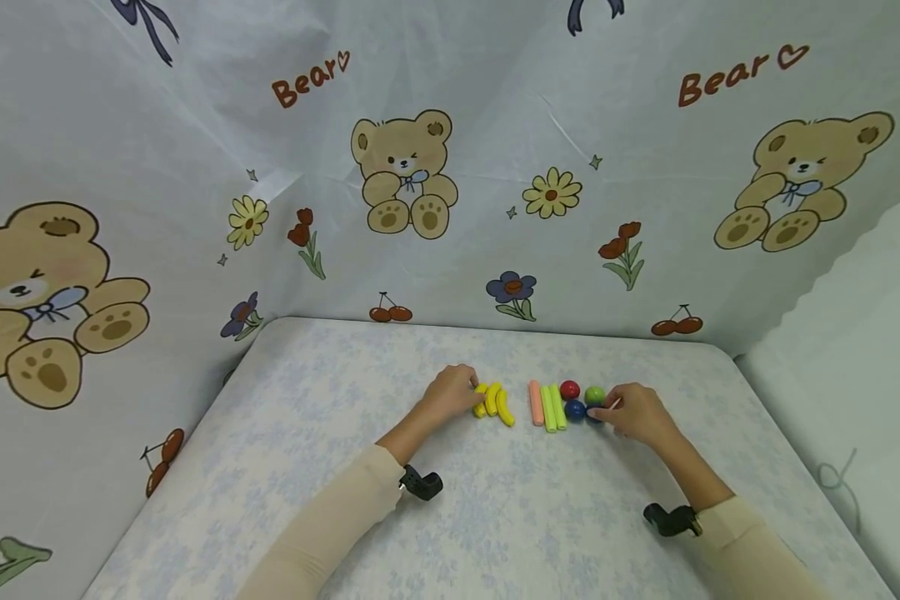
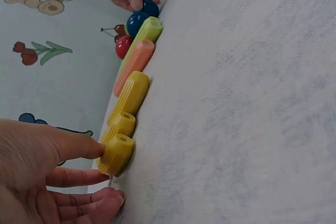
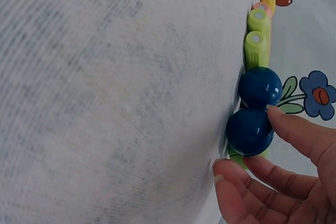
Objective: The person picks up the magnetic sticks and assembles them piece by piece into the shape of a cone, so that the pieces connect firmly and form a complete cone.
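Observation:
Three small yellow toy bananas (image 1: 504,407) lie side by side on the table. My left hand (image 1: 452,393) pinches the leftmost banana (image 2: 116,155) between thumb and forefinger. To the right of the bananas lie a salmon-pink stick (image 1: 536,403) and two light-green sticks (image 1: 548,408). Beyond these sit a red ball (image 1: 569,390), a green ball (image 1: 595,395) and a dark blue ball (image 1: 574,410). Another dark blue ball (image 3: 250,131) is pinched by my right hand (image 1: 640,414), thumb on one side and fingers on the other. In the right wrist view it hides most of the green ball.
A pale blue-patterned cloth covers the table (image 1: 495,517). Behind it hangs a white curtain (image 1: 480,67) printed with bears and flowers. Black wrist cameras (image 1: 422,483) are strapped on both sleeves. A thin cord (image 1: 840,479) hangs at the right.

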Action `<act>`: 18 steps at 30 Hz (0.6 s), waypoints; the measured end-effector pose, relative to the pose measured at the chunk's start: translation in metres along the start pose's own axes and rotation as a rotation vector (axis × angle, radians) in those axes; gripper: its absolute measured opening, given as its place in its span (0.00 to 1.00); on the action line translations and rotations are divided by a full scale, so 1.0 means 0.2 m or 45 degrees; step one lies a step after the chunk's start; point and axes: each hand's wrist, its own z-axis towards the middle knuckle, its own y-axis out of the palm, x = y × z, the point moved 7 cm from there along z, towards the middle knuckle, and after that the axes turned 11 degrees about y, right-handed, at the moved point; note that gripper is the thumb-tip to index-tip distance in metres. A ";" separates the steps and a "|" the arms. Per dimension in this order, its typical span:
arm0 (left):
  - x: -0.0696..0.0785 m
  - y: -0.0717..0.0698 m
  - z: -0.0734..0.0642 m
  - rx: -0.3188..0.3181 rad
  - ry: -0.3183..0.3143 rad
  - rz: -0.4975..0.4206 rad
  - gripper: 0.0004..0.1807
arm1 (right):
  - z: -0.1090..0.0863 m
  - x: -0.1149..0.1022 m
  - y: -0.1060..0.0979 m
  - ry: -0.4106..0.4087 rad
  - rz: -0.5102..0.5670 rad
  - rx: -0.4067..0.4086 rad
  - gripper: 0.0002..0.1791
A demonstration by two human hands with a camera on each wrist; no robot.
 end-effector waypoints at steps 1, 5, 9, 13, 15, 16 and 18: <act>0.00 0.00 0.00 -0.010 -0.010 0.002 0.10 | 0.00 0.00 0.00 0.008 0.000 -0.013 0.19; -0.01 -0.01 -0.01 -0.050 -0.018 -0.004 0.07 | 0.00 0.01 0.01 0.027 0.000 -0.060 0.18; -0.01 -0.02 -0.03 -0.048 0.015 0.020 0.05 | 0.00 0.01 0.01 0.038 -0.003 -0.093 0.17; -0.01 -0.02 -0.03 -0.032 0.026 0.044 0.06 | 0.00 0.01 0.01 0.056 -0.009 -0.116 0.19; -0.01 -0.03 -0.03 -0.025 0.031 0.039 0.06 | 0.00 0.01 0.01 0.058 -0.005 -0.115 0.19; -0.02 -0.03 -0.03 -0.019 0.027 0.026 0.06 | 0.00 0.01 0.01 0.056 0.001 -0.113 0.20; -0.03 -0.03 -0.05 -0.011 0.024 -0.007 0.06 | -0.02 0.02 0.00 0.055 0.018 -0.108 0.21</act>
